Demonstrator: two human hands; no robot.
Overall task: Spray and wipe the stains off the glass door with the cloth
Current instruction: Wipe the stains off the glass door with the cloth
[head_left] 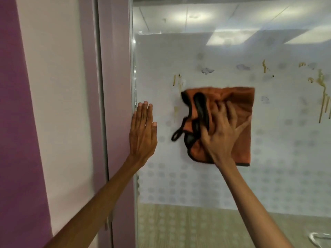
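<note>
A person's right hand (222, 133), fingers spread, presses an orange cloth (240, 104) with black trim against the glass door (197, 51), the cloth bunched along its left side. Left of the cloth, the left hand (143, 129) lies flat on the glass beside the door frame (116, 86), fingers straight and held together. Brown drip stains (174, 80) streak the glass just above the cloth's upper left corner and well to its right, with grey smudges (207, 70) above it.

right hand (220, 130) presses cloth (240, 104) on glass (197, 51)
</note>
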